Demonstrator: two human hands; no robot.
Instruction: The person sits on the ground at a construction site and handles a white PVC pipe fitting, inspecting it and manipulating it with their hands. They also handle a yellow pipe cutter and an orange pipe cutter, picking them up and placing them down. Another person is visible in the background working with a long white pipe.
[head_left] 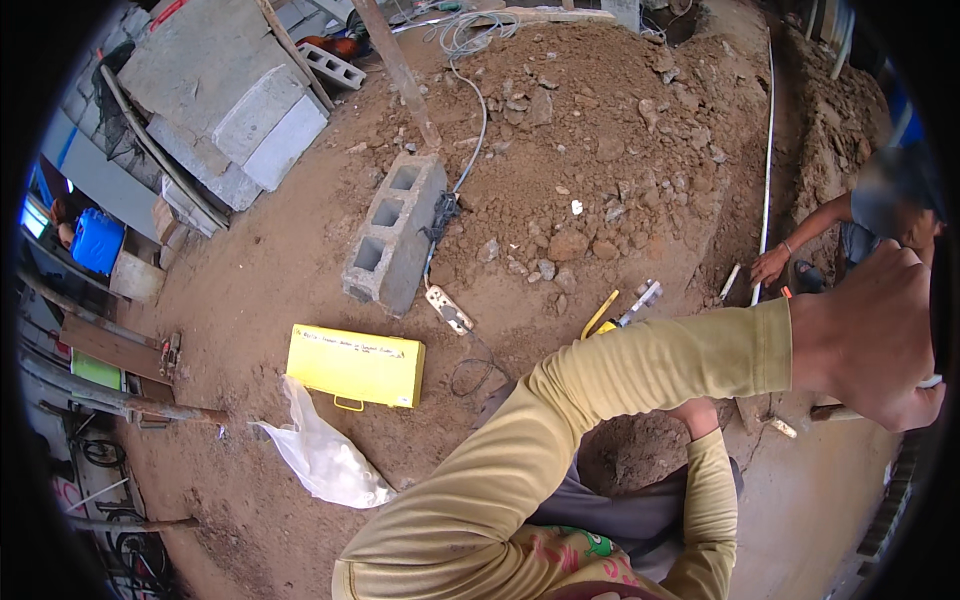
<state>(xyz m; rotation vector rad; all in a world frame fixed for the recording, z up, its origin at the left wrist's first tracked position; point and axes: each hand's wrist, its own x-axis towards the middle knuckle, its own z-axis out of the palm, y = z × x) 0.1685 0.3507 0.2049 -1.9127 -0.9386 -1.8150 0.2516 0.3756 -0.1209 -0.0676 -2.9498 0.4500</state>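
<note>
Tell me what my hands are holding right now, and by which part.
The raised hand is closed around a pale, thin piece; only its end shows. The other hand is hidden behind the forearm.

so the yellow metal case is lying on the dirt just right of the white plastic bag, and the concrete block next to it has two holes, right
Not quite. The head view shows the concrete block with three holes, not two. The rest holds: the yellow metal case lies on the dirt just right of the white plastic bag, with the block close by above it.
</note>
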